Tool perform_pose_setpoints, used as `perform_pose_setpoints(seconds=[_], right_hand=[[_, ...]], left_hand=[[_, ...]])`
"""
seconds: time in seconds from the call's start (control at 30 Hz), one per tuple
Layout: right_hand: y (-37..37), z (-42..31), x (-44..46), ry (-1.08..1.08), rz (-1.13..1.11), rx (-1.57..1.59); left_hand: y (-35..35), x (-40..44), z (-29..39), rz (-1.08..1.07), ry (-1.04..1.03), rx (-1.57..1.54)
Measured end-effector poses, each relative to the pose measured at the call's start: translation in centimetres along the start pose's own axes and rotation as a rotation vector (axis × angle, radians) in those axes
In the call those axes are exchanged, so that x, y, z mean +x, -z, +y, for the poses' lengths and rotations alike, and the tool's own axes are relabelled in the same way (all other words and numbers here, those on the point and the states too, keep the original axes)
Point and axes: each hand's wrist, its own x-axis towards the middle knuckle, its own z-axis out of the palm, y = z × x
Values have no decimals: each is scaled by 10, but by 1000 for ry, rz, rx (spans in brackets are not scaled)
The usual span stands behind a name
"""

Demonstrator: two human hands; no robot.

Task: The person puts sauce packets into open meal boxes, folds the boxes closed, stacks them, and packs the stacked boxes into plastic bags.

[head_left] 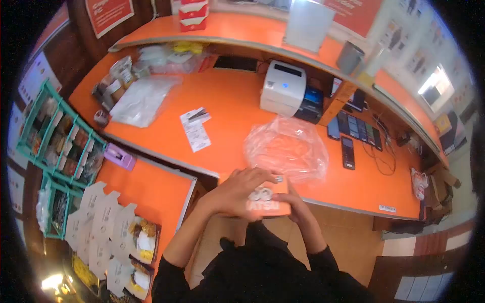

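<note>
Between my two hands is an orange food box (270,206) with white lettering, held over the counter's front edge close to my body. My left hand (241,188) lies across its top and left side, fingers bent over it. On the other side, my right hand (299,206) grips the box's right edge. Just beyond the box, a clear plastic bag (288,146) lies spread on the orange counter (227,134), its mouth loosely open. The underside of the box is hidden.
Open food boxes (103,227) with food stand at lower left, near green baskets (60,144) and a purple tape dispenser (119,156). Receipts (196,132), a white label printer (284,87) and several phones (348,152) lie farther back. A raised shelf (242,38) runs behind.
</note>
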Motion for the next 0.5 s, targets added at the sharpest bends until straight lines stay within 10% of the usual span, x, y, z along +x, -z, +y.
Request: perform_pose_setpoints(seconds=[0.1,0.17,0.3,0.5], right_hand=[[40,-8,-23,125,306,308],[47,-16,-24,347,721,230],[97,16,37,547,1112,-8],[127,43,87,438,1196,-321]], left_hand=[[-14,60,-28,103,-133,-138],[-33,90,-60,394,147,-208],[-138,104,-141,260,193,-115],[-168,104,-119,303,382,223]])
